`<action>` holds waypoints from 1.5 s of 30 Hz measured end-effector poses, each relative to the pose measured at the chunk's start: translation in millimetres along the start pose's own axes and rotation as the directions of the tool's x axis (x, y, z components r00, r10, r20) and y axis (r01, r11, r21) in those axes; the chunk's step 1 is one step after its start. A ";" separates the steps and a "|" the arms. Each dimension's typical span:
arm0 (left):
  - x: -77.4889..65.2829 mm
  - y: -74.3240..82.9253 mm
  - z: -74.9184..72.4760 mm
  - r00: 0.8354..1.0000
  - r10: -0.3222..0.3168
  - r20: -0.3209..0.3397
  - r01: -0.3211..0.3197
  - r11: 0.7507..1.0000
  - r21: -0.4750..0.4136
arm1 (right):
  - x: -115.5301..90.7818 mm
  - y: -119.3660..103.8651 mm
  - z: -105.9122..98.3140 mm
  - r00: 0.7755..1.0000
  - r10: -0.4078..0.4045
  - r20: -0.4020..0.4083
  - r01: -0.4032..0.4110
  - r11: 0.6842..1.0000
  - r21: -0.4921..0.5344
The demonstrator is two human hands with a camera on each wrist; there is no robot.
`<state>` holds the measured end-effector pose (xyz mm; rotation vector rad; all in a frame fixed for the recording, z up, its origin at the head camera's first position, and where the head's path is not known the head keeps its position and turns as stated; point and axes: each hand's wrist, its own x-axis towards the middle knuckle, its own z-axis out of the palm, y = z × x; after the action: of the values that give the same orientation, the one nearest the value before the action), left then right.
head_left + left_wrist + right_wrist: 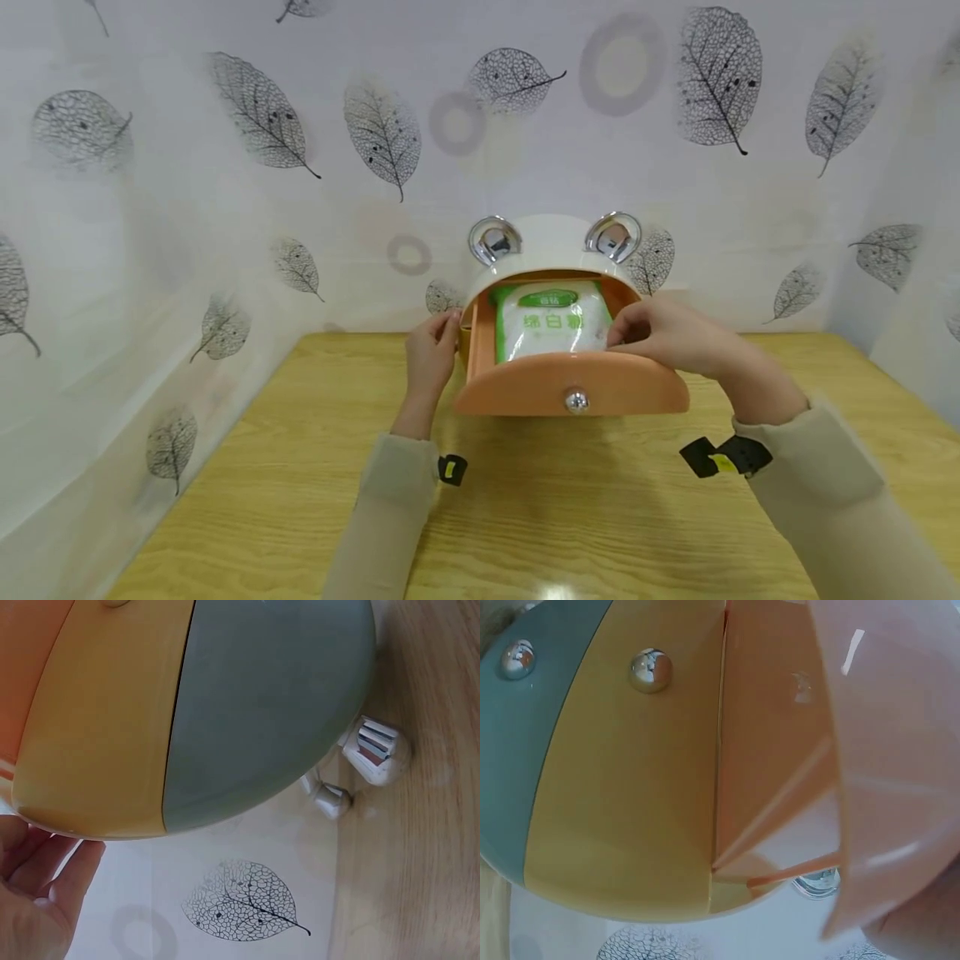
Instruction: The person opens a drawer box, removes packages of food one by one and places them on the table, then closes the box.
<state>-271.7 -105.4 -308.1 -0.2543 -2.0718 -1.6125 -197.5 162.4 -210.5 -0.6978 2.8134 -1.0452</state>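
1. Now we're at the drawer step, it seems: the green-and-white bag (pixel 553 333) lies inside the pulled-out orange drawer (pixel 517 388), towards twelve o'clock on the table (pixel 300 483).
2. Right hand (pixel 671 335) at the bag's three o'clock, fingers bent over the drawer front; whether they pinch anything, I can't tell.
3. Left hand (pixel 432 354) at the cabinet's (pixel 555 240) nine o'clock, fairly straight fingers touching its side, not wrapped round.
4. Next move, I'd judge, calls for settling the bag flat, left hand bracing the cabinet.
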 end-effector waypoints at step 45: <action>0.3 -2.7 -0.2 1.000 0.002 0.020 -0.002 1.000 -0.008 | -1.4 1.0 12.7 0.870 -0.295 -0.395 0.430 0.064 0.900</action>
<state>-273.1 -106.4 -310.2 -0.2766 -2.0804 -1.6233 -194.0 155.9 -221.0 -1.0924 1.2090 -2.6080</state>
